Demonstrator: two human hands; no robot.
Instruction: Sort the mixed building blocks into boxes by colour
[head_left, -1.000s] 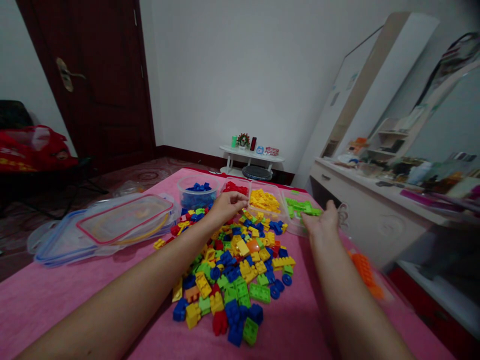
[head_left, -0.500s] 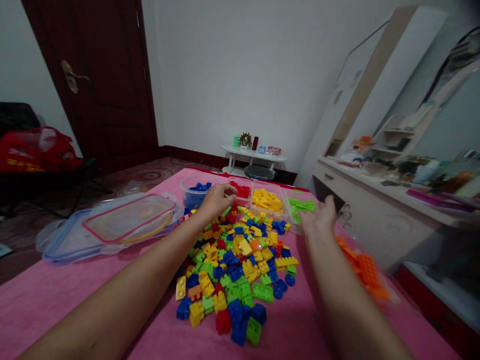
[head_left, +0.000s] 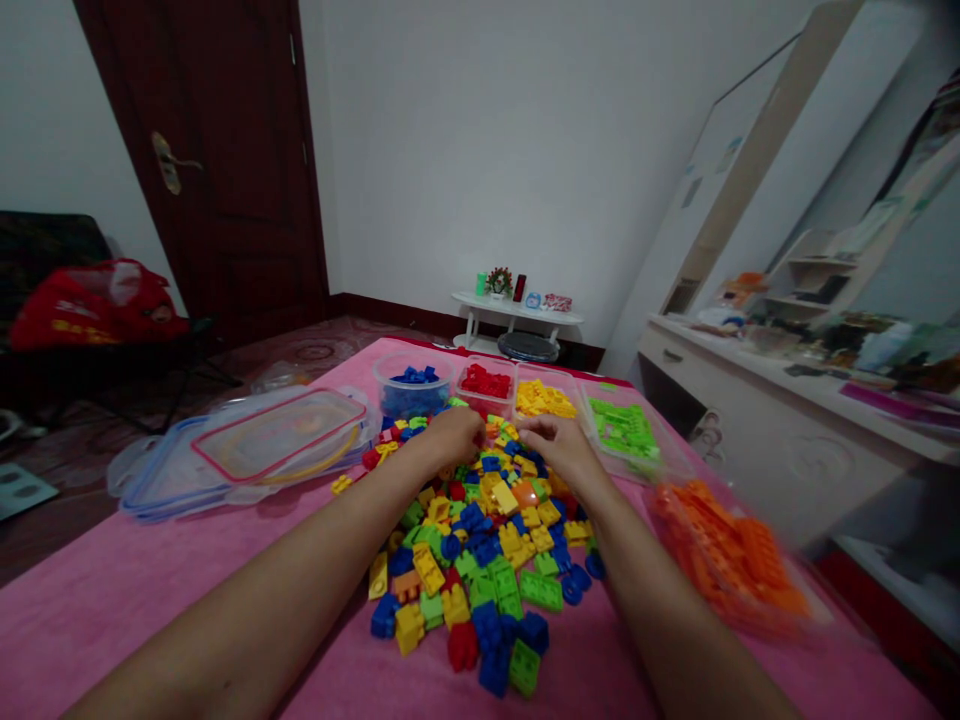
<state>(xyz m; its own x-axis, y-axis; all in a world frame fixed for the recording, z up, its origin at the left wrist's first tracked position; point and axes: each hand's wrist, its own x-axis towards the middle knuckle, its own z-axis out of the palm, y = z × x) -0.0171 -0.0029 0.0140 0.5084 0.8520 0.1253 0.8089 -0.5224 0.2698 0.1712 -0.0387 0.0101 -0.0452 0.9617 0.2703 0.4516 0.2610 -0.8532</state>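
A heap of mixed toy building bricks (head_left: 480, 555) in yellow, blue, green, red and orange lies on the pink cloth (head_left: 315, 600). My left hand (head_left: 456, 437) is closed at the heap's far side, fingers curled down; what they hold, if anything, is hidden. Just right of it, my right hand (head_left: 559, 447) hovers low over the bricks with bent fingers slightly apart. Behind the heap stand a round tub of blue bricks (head_left: 414, 398), a box of red bricks (head_left: 486, 382), one of yellow bricks (head_left: 546, 398) and one of green bricks (head_left: 622, 428).
At the right edge of the cloth is a box of orange bricks (head_left: 731, 555). Clear lids (head_left: 277, 435) lie stacked on the left. Beyond are a low white table (head_left: 517, 308), a dresser (head_left: 780, 400) and a door (head_left: 210, 150).
My right hand has moved left from the green box to the heap. My left hand has come down and right from near the red box and closed. The view has shifted slightly.
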